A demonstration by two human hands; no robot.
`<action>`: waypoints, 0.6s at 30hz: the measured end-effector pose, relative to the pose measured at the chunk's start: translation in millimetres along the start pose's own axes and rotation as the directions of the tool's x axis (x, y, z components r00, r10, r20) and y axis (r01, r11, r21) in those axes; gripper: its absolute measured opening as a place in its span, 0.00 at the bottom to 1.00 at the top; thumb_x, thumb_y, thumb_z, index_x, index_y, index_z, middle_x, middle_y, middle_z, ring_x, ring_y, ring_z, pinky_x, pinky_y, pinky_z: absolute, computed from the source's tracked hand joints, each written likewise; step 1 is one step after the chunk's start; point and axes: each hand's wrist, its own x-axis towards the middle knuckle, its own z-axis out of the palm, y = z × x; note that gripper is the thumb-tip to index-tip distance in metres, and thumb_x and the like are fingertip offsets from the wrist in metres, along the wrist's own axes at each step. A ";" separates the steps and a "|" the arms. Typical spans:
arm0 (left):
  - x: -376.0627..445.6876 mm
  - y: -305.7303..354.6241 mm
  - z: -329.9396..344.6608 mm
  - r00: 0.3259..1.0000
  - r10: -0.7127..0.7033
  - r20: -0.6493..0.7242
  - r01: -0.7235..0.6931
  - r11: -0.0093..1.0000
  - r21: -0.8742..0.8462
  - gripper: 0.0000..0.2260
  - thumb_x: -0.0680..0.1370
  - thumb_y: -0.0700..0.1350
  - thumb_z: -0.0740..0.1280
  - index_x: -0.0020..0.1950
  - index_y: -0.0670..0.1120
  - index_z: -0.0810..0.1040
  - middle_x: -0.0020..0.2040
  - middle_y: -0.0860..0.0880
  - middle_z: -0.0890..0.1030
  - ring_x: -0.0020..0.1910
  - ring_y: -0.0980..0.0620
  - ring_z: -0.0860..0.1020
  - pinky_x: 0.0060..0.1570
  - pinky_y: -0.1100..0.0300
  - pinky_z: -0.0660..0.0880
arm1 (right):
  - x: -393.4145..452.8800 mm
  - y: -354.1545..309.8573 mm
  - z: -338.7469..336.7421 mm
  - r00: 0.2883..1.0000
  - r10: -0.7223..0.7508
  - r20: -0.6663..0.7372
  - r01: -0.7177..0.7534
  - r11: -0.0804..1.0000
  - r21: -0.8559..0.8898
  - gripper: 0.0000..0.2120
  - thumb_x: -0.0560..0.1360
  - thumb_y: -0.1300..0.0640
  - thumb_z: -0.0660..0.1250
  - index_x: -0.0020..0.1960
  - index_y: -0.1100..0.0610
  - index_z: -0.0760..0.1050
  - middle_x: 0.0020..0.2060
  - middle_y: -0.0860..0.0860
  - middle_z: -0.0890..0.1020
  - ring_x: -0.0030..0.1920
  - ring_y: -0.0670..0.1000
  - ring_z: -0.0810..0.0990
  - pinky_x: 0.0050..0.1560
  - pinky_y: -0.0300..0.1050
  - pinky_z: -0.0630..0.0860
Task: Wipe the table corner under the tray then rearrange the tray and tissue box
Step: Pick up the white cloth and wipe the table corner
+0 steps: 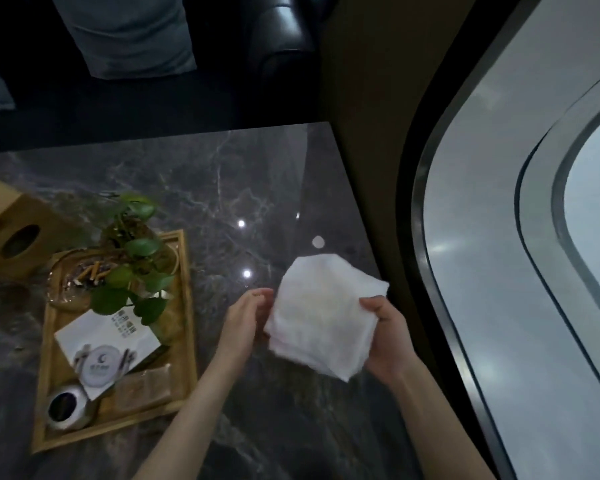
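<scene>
A folded white cloth [321, 315] hangs above the dark marble table [243, 188], near its right edge. My right hand [387, 336] grips the cloth's right side. My left hand [245, 322] touches its left edge with curled fingers. A wooden tray [184, 306] lies to the left of my hands, holding a small green plant [132, 251], a glass ashtray with cigarette butts [80, 275], a white card [101, 344] and a round silver object [65, 407]. A wooden tissue box [11, 226] stands at the far left, behind the tray.
The table's far right corner [321, 133] is bare and glossy with light reflections. A dark sofa with a grey cushion [125, 32] sits beyond the table. A curved light-coloured floor band [516, 237] runs along the right side.
</scene>
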 end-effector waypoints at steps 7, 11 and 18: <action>48.3 -27.9 -13.8 0.920 0.391 -0.026 -0.140 0.390 0.910 0.24 0.80 0.52 0.47 0.75 0.46 0.49 0.77 0.46 0.47 0.76 0.49 0.45 0.73 0.50 0.43 | 24.3 -14.4 6.6 0.792 -0.579 -0.191 0.377 0.712 -0.593 0.15 0.77 0.53 0.61 0.63 0.54 0.69 0.49 0.45 0.78 0.51 0.44 0.78 0.46 0.31 0.76; 59.0 -43.4 -25.6 0.954 0.292 -0.063 -0.039 0.331 0.943 0.26 0.79 0.55 0.43 0.74 0.45 0.40 0.76 0.47 0.40 0.75 0.51 0.40 0.74 0.49 0.40 | 64.4 -1.0 11.1 0.652 -0.730 -0.206 0.243 0.458 -0.855 0.34 0.72 0.37 0.56 0.71 0.57 0.62 0.64 0.55 0.74 0.65 0.53 0.72 0.65 0.55 0.71; 64.7 -52.0 -29.9 0.952 0.302 -0.051 -0.059 0.346 0.936 0.32 0.72 0.60 0.33 0.74 0.47 0.40 0.73 0.52 0.37 0.75 0.53 0.40 0.73 0.52 0.38 | 125.2 -7.5 24.4 0.701 -0.695 -0.159 0.332 0.515 -0.790 0.16 0.74 0.48 0.56 0.52 0.59 0.73 0.48 0.52 0.82 0.43 0.49 0.77 0.50 0.45 0.74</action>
